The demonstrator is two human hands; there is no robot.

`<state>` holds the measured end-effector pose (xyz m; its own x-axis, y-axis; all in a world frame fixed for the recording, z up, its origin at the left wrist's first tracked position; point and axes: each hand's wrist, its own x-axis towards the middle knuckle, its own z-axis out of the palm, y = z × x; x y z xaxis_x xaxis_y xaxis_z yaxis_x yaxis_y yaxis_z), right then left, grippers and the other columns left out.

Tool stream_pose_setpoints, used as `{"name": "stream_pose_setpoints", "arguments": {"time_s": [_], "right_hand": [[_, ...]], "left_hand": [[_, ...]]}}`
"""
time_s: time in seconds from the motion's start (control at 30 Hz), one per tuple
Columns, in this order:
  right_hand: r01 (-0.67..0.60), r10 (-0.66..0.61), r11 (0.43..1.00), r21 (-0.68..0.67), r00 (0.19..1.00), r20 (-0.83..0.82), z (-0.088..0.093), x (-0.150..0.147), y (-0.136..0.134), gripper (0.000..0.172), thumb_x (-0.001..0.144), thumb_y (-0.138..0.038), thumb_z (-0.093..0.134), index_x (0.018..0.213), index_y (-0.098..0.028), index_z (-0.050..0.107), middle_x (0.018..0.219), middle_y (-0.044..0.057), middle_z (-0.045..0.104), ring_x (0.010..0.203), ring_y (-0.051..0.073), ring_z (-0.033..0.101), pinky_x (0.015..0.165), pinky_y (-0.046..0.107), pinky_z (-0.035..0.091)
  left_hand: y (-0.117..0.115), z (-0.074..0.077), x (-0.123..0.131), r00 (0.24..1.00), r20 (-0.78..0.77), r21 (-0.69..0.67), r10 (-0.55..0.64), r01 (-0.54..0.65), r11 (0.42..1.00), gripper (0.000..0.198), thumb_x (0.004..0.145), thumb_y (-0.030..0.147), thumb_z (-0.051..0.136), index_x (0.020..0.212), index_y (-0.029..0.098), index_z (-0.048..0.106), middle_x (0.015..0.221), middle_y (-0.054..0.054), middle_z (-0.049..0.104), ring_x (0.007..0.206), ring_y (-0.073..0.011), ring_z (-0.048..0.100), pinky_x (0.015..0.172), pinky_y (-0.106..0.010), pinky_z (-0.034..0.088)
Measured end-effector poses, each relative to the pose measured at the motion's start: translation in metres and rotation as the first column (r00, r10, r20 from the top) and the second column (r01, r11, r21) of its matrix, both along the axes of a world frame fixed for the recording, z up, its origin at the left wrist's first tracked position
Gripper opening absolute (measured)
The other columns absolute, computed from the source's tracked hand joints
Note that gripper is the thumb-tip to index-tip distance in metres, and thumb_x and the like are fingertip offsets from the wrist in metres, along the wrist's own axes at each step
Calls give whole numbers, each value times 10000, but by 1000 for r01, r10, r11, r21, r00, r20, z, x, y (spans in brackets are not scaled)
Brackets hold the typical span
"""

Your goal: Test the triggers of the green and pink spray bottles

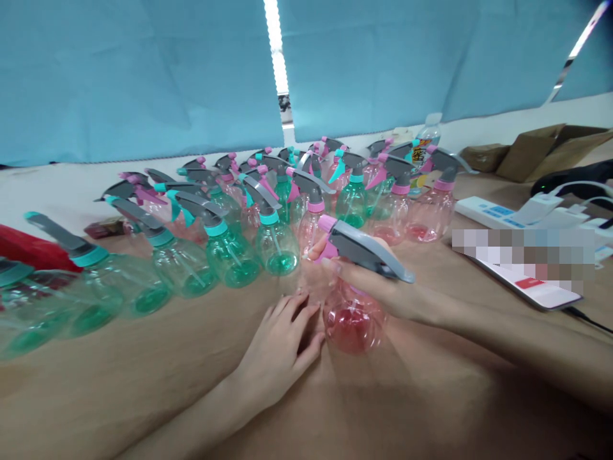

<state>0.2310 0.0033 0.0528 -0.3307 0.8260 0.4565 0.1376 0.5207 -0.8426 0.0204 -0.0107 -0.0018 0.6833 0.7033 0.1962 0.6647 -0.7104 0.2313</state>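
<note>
A pink see-through spray bottle (353, 319) with a grey trigger head (366, 249) stands on the brown table (191, 383). My right hand (378, 284) is wrapped round its neck under the trigger head. My left hand (282, 348) lies on the table just left of the bottle, fingers stretched out toward its base, holding nothing. Whether the fingertips touch the bottle I cannot tell.
Several green spray bottles (230, 249) and pink spray bottles (431, 204) crowd the table behind and to the left. A white power strip (498, 214), a flat white device (536, 287) and cardboard boxes (541, 150) lie at the right. A red object (29, 249) sits at the far left.
</note>
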Motion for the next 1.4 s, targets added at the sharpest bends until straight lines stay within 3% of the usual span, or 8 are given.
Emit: {"name": "stream_pose_setpoints", "arguments": {"time_s": [0.23, 0.47, 0.77, 0.97, 1.17, 1.4], "right_hand": [[-48, 47, 998, -35, 998, -39, 3, -1, -1, 122, 907, -324, 554, 981, -229, 539, 800, -32, 529, 716, 118, 492, 669, 260, 420], [18, -16, 997, 74, 999, -32, 4, -1, -1, 102, 913, -323, 537, 968, -239, 552, 784, -41, 546, 659, 107, 476, 609, 251, 383], [20, -17, 997, 70, 999, -50, 4, -2, -1, 78, 906, -296, 542, 871, -232, 515, 731, -48, 484, 650, 106, 448, 612, 248, 389], [52, -52, 998, 27, 999, 7, 5, -2, -2, 126, 909, -348, 542, 885, -224, 538, 698, -51, 476, 613, 100, 429, 569, 246, 359], [142, -158, 977, 159, 983, 94, 13, -2, -5, 274, 863, -295, 616, 680, -213, 429, 585, -79, 354, 509, 73, 326, 461, 248, 237], [108, -125, 979, 174, 988, 92, 18, -2, -6, 319, 882, -341, 582, 653, -214, 401, 585, -74, 341, 513, 76, 312, 469, 245, 256]], "left_hand": [[0, 0, 0, 1000, 2, 1, -2, 2, 1000, 297, 935, 302, 521, 1210, 195, 561, 1319, -126, 523, 1235, -306, 461, 991, -489, 406], [-1, 0, 0, 1000, -5, 0, 1, -1, 1000, 304, 939, 302, 517, 1217, 183, 555, 1328, -136, 513, 1241, -311, 450, 1002, -503, 393], [0, 1, 0, 1000, 2, 5, 2, -2, 1000, 289, 938, 317, 515, 1192, 190, 567, 1309, -133, 531, 1230, -316, 467, 984, -497, 410], [0, 0, -1, 1000, 7, 18, 1, -1, 1000, 283, 940, 323, 501, 1188, 204, 568, 1309, -126, 536, 1210, -319, 483, 960, -501, 427], [0, 0, 0, 1000, -11, 10, 2, -2, 1000, 267, 938, 303, 503, 1173, 193, 569, 1318, -132, 525, 1227, -316, 466, 980, -506, 411], [-1, 0, 0, 1000, -8, 21, 10, -9, 1000, 257, 931, 304, 509, 1155, 197, 576, 1322, -129, 528, 1227, -325, 471, 974, -514, 419]]}}
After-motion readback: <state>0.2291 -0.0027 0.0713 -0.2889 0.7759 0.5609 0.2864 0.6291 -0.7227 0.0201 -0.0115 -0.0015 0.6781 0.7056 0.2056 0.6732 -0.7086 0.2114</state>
